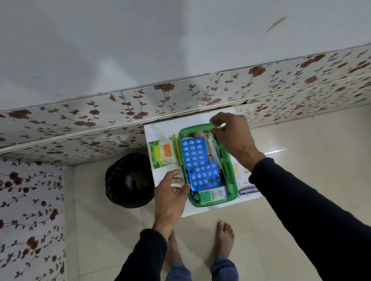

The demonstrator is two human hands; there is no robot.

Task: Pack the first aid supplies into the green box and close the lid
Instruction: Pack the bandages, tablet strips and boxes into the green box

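Left hand (171, 194) fingers spread against the green box (228, 170) side; right hand (234, 134) fingers pinch its far rim.

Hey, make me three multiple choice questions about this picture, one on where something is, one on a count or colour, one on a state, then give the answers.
1. Where is the cotton swab pack?
A. inside the green box
B. on the white surface left of the green box
C. on the floor

2. How many blue blister packs lie on top in the green box?
A. one
B. two
C. four

3. The green box is:
A. open, no lid on it
B. closed
C. upside down

Answers: 1 B, it lies outside the box's left wall. 2 B, far blister pack and near blister pack. 3 A, contents show from above.
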